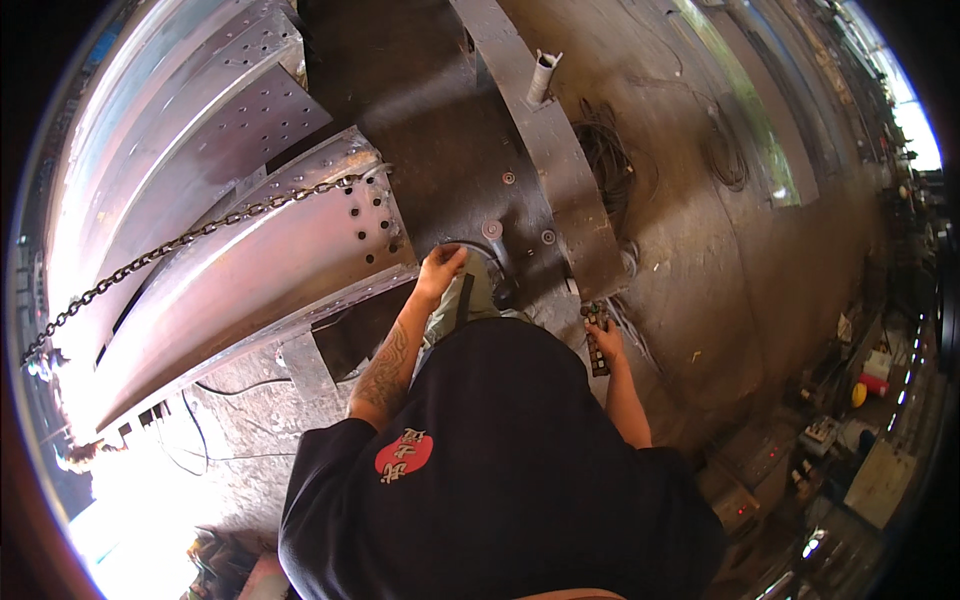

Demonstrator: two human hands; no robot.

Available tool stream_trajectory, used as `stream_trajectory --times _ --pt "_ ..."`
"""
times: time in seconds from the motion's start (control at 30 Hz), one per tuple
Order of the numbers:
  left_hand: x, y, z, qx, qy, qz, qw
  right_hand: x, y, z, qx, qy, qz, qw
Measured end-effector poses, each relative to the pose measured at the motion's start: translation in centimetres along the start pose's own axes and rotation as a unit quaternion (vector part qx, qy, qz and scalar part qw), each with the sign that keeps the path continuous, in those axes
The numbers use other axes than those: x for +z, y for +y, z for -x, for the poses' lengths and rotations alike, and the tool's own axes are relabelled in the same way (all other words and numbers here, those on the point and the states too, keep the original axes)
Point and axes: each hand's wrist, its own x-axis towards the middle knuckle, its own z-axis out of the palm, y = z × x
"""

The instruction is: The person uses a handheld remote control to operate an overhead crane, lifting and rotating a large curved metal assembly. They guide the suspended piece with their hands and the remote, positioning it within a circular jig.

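My right hand (607, 340) is wrapped round a dark handheld button controller (598, 362), an elongated box with rows of pale buttons. My left hand (441, 270) is raised in front of me, its fingers curled together. A thin dark curved line (478, 246) runs by its fingertips; I cannot make out whether the hand grips it or anything else. Just beyond that hand stands a short round metal post (493, 231) on a dark steel surface (450, 150). To its left lies a large steel beam (270, 250) with bolt holes at its end.
A taut chain (200, 232) crosses the beams at the left. A perforated steel plate (235, 125) lies behind. Ahead runs a flat steel bar (560, 170) with an upright pipe stub (543, 78). Coiled cables (604, 150) lie on the floor. Boxes with red lights (742, 505) stand at the lower right.
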Motion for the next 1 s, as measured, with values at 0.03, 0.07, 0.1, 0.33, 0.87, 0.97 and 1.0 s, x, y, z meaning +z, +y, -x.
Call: stream_trajectory --times 0.03,0.07,0.1,0.33,0.87,0.97,1.0 --pt "0.1 0.4 -1.1 -0.011 0.028 0.036 0.999 0.0 0.2 -1.5 -0.024 0.032 0.034 0.999" --pt "0.5 1.3 -2.2 -0.003 0.057 0.058 0.997 0.3 0.7 -3.2 -0.051 0.067 0.067 0.994" --pt "0.7 2.2 -3.6 -0.014 0.072 0.079 0.994 0.7 1.8 -5.2 -0.076 0.103 0.098 0.987" --pt "-2.8 3.8 -15.0 -0.082 0.253 0.125 0.956 2.1 -0.8 -10.5 -0.098 0.07 0.011 0.993" --pt "-17.0 -0.7 -33.0 -0.251 0.321 -0.18 0.895 1.9 -33.9 -24.7 -0.159 -0.019 0.127 0.979" --pt "-16.4 -1.4 -32.7 -0.282 0.356 -0.171 0.875 1.5 -41.0 -26.5 -0.192 -0.02 0.17 0.966" --pt "-16.5 -0.7 -33.4 -0.285 0.36 -0.178 0.87 1.3 -42.9 -27.2 -0.183 -0.027 0.151 0.971"
